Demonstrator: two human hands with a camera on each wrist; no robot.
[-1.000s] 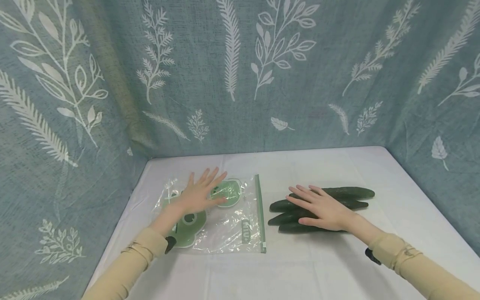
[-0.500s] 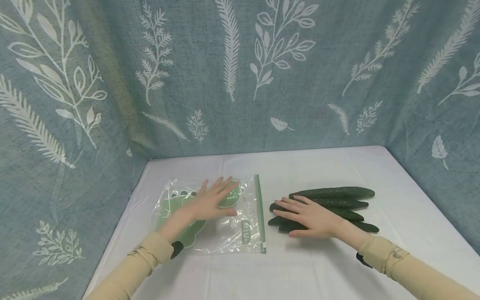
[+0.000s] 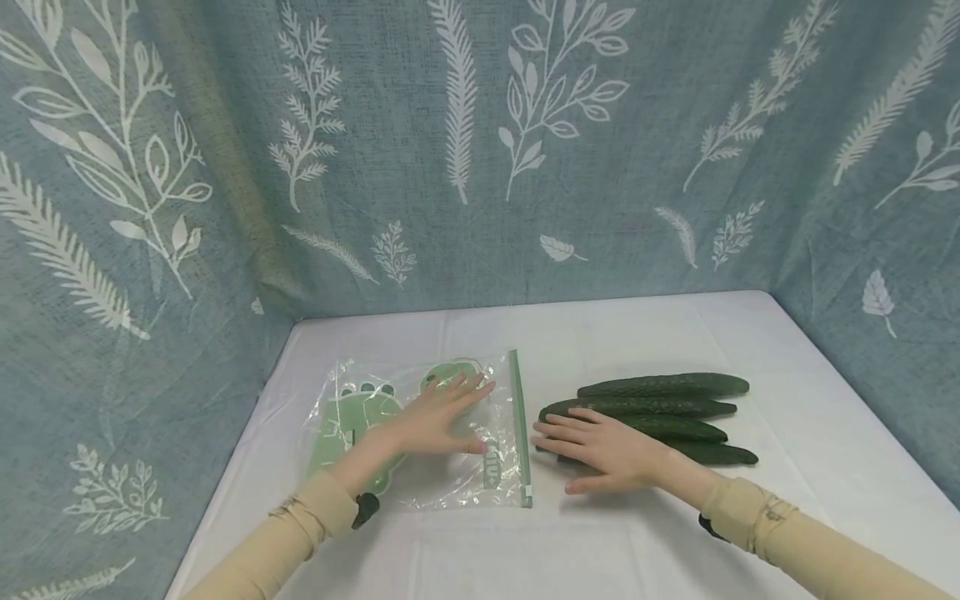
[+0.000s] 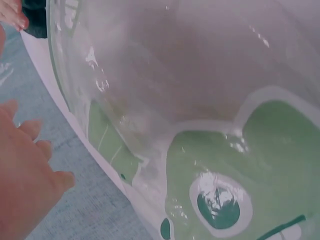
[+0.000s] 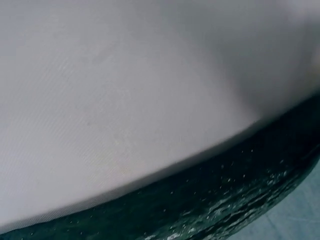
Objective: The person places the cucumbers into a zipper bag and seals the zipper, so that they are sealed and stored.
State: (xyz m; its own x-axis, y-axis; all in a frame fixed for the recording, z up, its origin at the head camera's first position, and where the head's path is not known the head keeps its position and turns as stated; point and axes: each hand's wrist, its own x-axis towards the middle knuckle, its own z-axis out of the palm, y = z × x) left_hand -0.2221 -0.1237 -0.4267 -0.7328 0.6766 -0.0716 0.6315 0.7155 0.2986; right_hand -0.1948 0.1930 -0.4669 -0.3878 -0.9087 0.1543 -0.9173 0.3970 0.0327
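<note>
Looks v. early on: bag [image 3: 450, 479] lies flat on the white cloth [image 3: 525, 550], L of centre, w/ nothing visible inside; cukes [image 3: 667, 407] sit just to its R, all outside it. So far only the layout seems done; any handling of bag or cukes looks left to do. Can't tell if the bag's mouth is sealed.

Both hands free: L hand [image 3: 435, 423] spread over the bag, R hand [image 3: 603, 450] spread over the nearer L ends of the cukes, neither gripping anything. Can't tell if either is touching or just above.

Materials: bag is thin clear plastic, crinkly, w/ bright glints, approx. rectangular, stiff green strip [image 3: 519, 417] down its R edge, small pale slider [image 3: 528, 490] at the near end. Green cartoon print [image 4: 280, 150] on it, rounded, white-edged, big eye showing. Cukes: 4 visible, dk green, long, tapered, slightly curved, side by side, pointing approx. L–R; skin bumpy + glossy close up. Cloth is smooth w/ fine weave, faint creases. Curtain [image 3: 420, 167] behind: blue-grey, coarse-looking fabric, white leaf motifs.
</note>
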